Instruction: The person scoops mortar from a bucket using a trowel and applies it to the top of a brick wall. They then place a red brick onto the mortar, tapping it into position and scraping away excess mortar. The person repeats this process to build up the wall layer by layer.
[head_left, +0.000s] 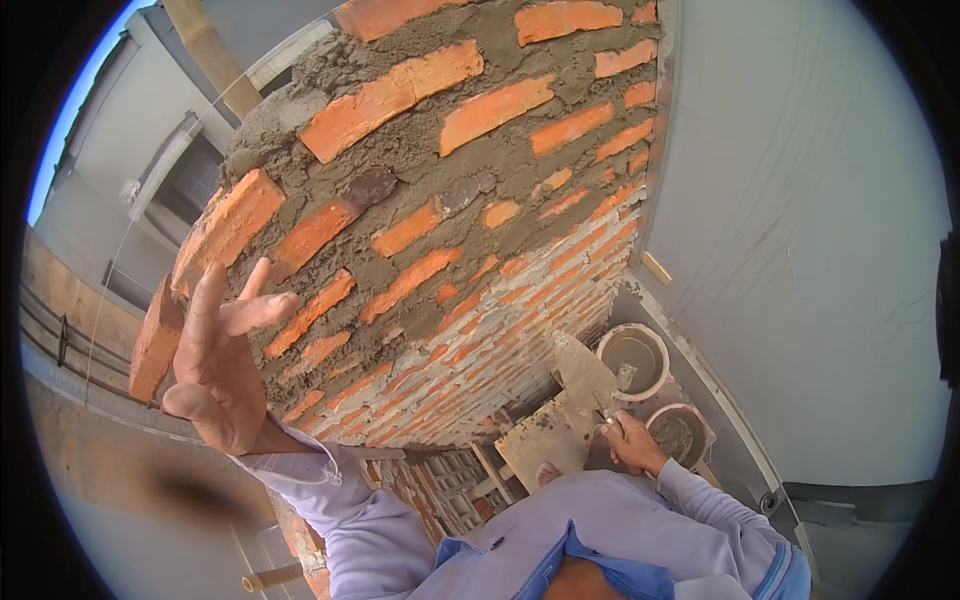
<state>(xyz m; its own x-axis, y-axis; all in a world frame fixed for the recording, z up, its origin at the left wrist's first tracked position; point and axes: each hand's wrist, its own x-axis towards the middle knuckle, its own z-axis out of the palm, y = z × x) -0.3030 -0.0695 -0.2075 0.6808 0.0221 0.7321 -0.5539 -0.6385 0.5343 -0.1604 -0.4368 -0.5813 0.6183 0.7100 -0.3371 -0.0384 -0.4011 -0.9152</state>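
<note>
L hand [222, 372] is up, palm showing, fingers spread wide w/ nothing in them. Its fingertips overlap an end brick [228, 228] in this view — can't tell if they touch. Another brick [157, 340] juts out just L of it. The brick wall [405, 232] runs from beyond that hand across to its R, upper courses thick w/ grey mortar [290, 118], lower ones w/ paler joints.

R hand [632, 444], well apart & lower R, is closed round the handle of a trowel [584, 372]; the blade sits ahead of that hand, mortar-coloured, above a board [535, 442]. Two round buckets near R hand: one [664, 366] ahead w/ grey stuff inside, the other [704, 432] just to its R, also part-filled. Farther R, a grey panel [800, 250] has faint thin lines — nothing legible as writing.
</note>
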